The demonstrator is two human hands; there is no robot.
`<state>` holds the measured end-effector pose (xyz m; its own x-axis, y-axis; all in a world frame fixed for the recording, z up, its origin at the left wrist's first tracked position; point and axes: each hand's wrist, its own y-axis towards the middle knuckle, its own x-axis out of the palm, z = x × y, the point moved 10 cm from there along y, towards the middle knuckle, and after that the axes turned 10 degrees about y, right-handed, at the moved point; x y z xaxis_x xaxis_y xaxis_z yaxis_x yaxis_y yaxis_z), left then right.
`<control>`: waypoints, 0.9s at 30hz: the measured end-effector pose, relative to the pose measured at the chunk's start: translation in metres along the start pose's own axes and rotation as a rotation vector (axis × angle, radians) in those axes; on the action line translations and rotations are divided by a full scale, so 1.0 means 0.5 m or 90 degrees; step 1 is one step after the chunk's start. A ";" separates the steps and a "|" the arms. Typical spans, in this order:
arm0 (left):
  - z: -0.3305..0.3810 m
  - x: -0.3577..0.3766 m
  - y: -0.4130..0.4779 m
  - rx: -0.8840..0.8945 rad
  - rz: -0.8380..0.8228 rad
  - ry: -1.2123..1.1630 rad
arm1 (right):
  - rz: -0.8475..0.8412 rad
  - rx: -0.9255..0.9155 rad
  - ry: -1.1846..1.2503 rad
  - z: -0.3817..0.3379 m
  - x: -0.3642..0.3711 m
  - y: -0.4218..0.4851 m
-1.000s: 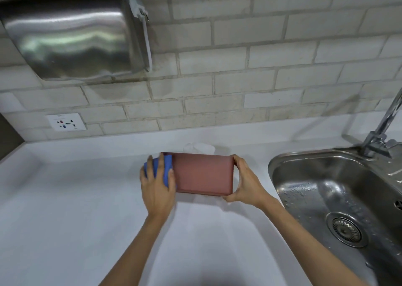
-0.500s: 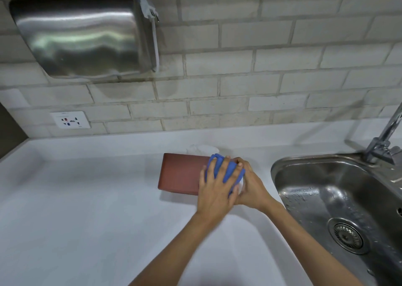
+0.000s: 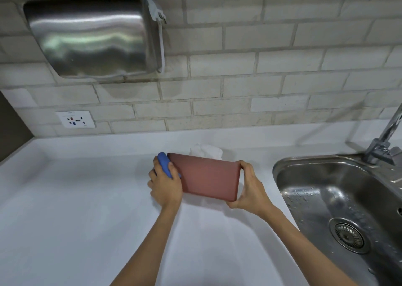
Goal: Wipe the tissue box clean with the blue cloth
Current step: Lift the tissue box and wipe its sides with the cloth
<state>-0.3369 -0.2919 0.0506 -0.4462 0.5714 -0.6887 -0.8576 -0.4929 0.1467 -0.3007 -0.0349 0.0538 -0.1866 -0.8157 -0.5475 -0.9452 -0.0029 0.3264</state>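
The tissue box (image 3: 208, 176) is dark red and tipped so its broad flat face points toward me, with white tissue (image 3: 206, 150) showing behind its top edge. My right hand (image 3: 250, 187) grips the box's right end. At the box's left end my left hand (image 3: 165, 183) presses the folded blue cloth (image 3: 165, 166) against the side. The box sits on, or just above, the white counter (image 3: 87, 198).
A steel sink (image 3: 339, 198) with a drain lies close on the right, its tap (image 3: 387, 142) at the far right edge. On the brick wall hang a steel dispenser (image 3: 93, 37) and a socket plate (image 3: 75, 119).
My left hand swept the blue cloth across the box's face to the right end, then back to the left end. The right hand kept its grip on the right end.
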 end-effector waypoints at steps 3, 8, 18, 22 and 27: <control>-0.040 0.006 -0.051 -0.094 -0.016 -0.089 | 0.043 -0.050 -0.041 -0.019 0.006 -0.023; -0.039 0.041 -0.161 -0.216 -0.091 -0.273 | 0.118 -0.125 -0.116 -0.086 0.041 -0.070; -0.032 0.096 -0.241 -0.327 -0.223 -0.383 | 0.200 -0.202 -0.211 -0.136 0.066 -0.120; -0.030 0.088 -0.223 -0.357 -0.240 -0.388 | 0.200 -0.201 -0.288 -0.139 0.083 -0.119; -0.054 0.109 -0.211 -0.364 -0.289 -0.454 | 0.217 -0.246 -0.364 -0.144 0.095 -0.125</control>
<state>-0.2638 -0.2263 -0.0217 -0.3183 0.9479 0.0163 -0.8165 -0.2653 -0.5128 -0.2310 -0.1151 0.0628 -0.6595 -0.3821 -0.6473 -0.6694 -0.0933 0.7370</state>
